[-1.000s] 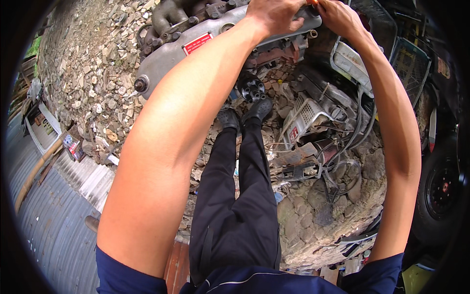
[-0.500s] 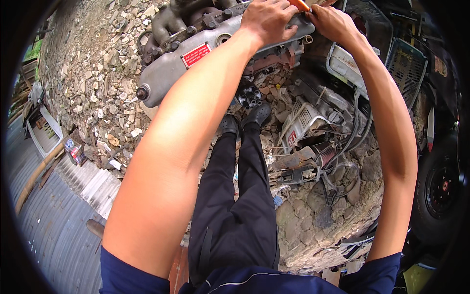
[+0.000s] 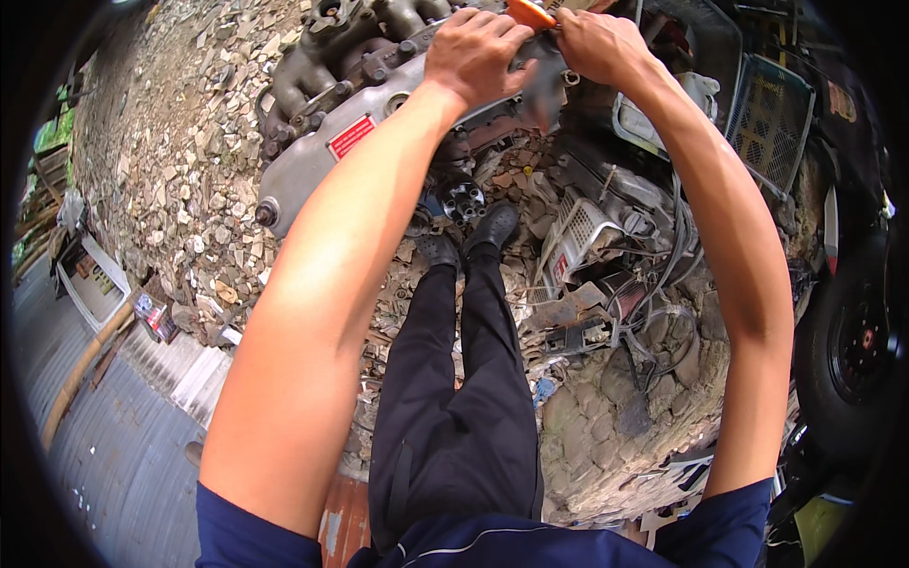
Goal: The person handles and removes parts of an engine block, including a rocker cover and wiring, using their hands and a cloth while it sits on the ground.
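A grey metal engine cover [image 3: 312, 175] with a red label lies across the upper part of the view, on an engine. My left hand [image 3: 481, 59] rests over its upper side, fingers bent forward and thumb apart from them. Between my hands, at the top edge, is a smooth orange piece [image 3: 530, 13], partly cut off by the frame; its kind does not show. My right hand [image 3: 601, 45] has its fingers closed at the right end of this orange piece. The left fingertips come close to it, but contact is unclear.
Curved manifold pipes [image 3: 298, 76] rise behind the cover. Stone rubble [image 3: 204, 180] spreads to the left. A white plastic crate [image 3: 573, 237], loose cables [image 3: 677, 256] and a dark crate [image 3: 772, 128] stand right of my feet, with a wheel [image 3: 852, 350] farther right. Corrugated sheet [image 3: 133, 445] lies lower left.
Both hands and the orange piece have shifted left in the view, along with much of the scene. The hands remain at the top of the engine cover.
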